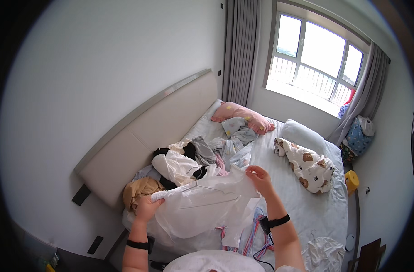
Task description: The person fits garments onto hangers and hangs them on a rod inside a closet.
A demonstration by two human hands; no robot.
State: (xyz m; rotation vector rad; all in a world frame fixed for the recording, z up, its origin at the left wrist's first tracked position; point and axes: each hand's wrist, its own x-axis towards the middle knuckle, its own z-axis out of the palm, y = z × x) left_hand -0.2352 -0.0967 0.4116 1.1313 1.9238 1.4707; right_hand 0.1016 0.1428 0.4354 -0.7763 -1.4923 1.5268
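Observation:
A sheer white garment is stretched between my two hands above the near part of the bed. My left hand pinches its left edge, beside a tan piece of clothing. At the upper right, my right hand grips the garment's other side between thumb and fingers. A wire clothes hanger shows at and through the thin cloth, its hook pointing up toward the headboard. Behind it lies a heap of clothes, with a cream-white garment on top and black and grey pieces around it.
Several pink and blue hangers lie on the bed near my body. A white garment on a hanger rests at the lower right. A bear-print folded quilt, a pink pillow and a pale bolster are farther off. The padded headboard borders the left.

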